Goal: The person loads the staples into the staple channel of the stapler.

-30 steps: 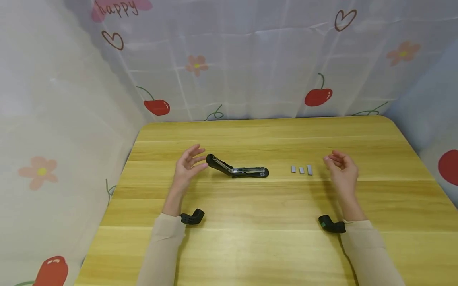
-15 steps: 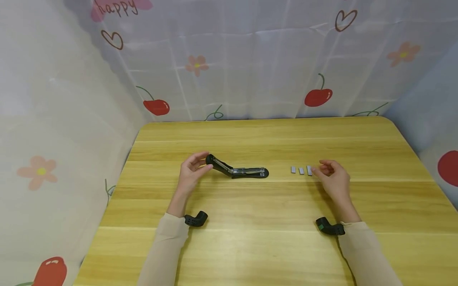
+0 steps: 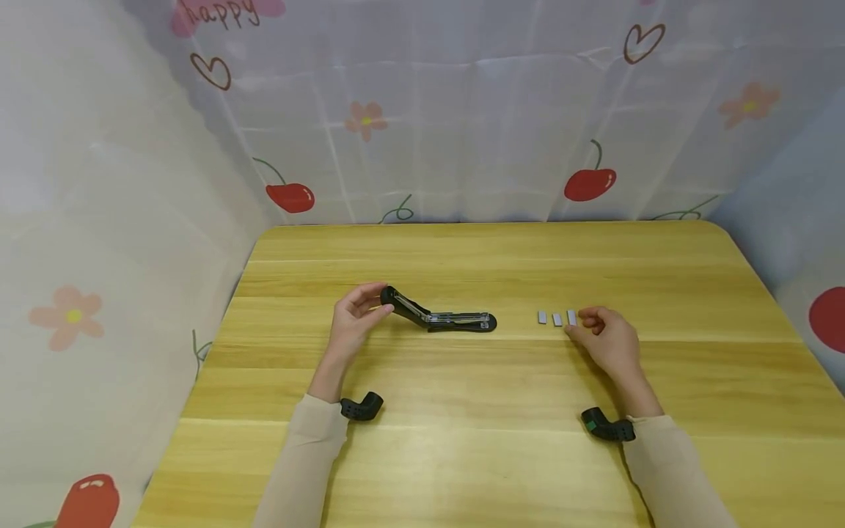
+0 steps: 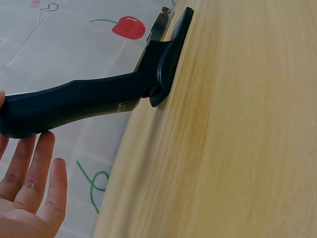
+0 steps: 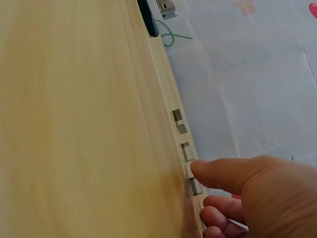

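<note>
A black stapler [image 3: 462, 323] lies unfolded on the table, its metal magazine exposed and its upper arm tilted up to the left. My left hand [image 3: 353, 319] holds the end of that raised arm between thumb and fingers. In the left wrist view the fingertips touch the underside of the stapler [image 4: 79, 101]. Three small grey staple strips [image 3: 542, 317] sit in a row right of the stapler. My right hand [image 3: 610, 345] is at the rightmost strip [image 3: 571, 317], thumb and bent fingers on either side of it. The right wrist view shows this strip [image 5: 195, 186] still on the table, apart from the thumb.
The wooden table [image 3: 462, 433] ends at the back against a printed curtain [image 3: 462, 132] with cherries and flowers. A black wrist camera [image 3: 361, 405] is on the left sleeve, another black camera [image 3: 606, 425] on the right one.
My left hand has moved slightly right and taken hold of the stapler's raised arm. The right hand has come left and down to the rightmost staple strip. Stapler and strips have stayed put.
</note>
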`<action>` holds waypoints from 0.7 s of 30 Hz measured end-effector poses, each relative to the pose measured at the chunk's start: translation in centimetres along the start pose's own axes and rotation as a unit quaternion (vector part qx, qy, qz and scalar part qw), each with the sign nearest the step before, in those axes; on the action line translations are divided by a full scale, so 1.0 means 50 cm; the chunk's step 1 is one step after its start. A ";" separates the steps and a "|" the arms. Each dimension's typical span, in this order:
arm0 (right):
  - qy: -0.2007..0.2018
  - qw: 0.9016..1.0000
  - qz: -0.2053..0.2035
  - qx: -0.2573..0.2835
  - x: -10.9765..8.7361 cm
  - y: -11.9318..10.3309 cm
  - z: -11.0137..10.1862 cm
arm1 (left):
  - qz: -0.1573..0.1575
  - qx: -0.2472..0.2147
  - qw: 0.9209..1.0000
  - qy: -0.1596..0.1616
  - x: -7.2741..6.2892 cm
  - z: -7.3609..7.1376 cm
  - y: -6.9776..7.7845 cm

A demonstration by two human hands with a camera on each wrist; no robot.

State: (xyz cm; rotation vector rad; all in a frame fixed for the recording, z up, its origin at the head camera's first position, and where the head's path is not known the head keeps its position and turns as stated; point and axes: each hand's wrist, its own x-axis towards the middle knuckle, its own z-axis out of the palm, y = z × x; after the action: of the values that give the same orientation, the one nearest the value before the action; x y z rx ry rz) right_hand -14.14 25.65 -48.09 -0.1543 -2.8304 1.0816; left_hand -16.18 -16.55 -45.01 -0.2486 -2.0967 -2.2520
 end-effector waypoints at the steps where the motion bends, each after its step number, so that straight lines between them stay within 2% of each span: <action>1: 0.000 1.000 -0.004 -0.009 0.000 0.001 0.002 | -0.001 -0.001 1.000 -0.001 -0.001 0.000 0.000; 6: 0.009 0.999 -0.015 -0.035 0.002 0.002 0.007 | -0.002 -0.008 1.000 -0.001 0.000 0.001 -0.003; 21: 0.056 0.997 0.000 -0.045 0.004 -0.003 0.018 | -0.005 -0.004 1.000 -0.004 0.002 -0.001 -0.005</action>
State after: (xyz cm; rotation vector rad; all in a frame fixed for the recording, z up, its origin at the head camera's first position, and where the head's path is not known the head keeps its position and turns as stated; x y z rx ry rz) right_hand -14.48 24.97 -48.63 -0.2144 -2.7794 0.9165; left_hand -16.29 -16.55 -45.24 -0.2482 -2.0976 -2.2693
